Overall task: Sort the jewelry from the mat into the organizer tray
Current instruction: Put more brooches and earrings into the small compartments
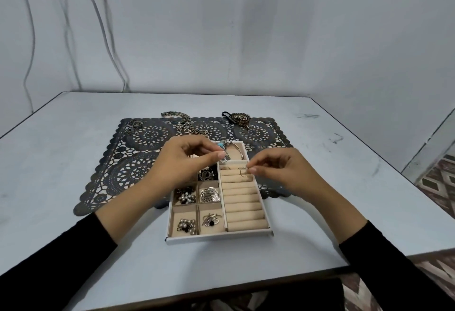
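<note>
Two hands meet over the far end of the organizer tray (219,238), which sits on the tabletop (73,249) with its far part lying over the near edge of the lacy dark mat (138,170). Our right hand (278,172) pinches a thin ring (243,172) between thumb and forefinger, its other fingers loosely curled. The ring hangs just above the farthest of the cream ring rolls (243,202) that fill the tray's right side.

Our left hand (189,160) has its thumb tip pressed to the forefinger, close to a turquoise piece (222,145) and a bangle (236,150) in the far compartment. We cannot tell whether those fingers pinch anything. This hand and its wrist cover the tray's far left compartments.

Nearer to us the small compartments are in plain view. They hold a pearl cluster (187,225), a brooch with a black stone (211,219), a silver leaf brooch (209,195) and a second pearl cluster (186,197). Dark tangled pieces (208,174) lie just past the leaf brooch, half under our left hand.

Several pieces lie along the mat's far edge, well apart from the tray: a chain necklace (182,123), a heart-shaped pendant (240,119) and some small rings (134,124) at the far left corner.

Black sleeves (56,261) cover both forearms. Cables (108,39) hang down the wall behind, and a patterned floor (438,180) shows at the right.
</note>
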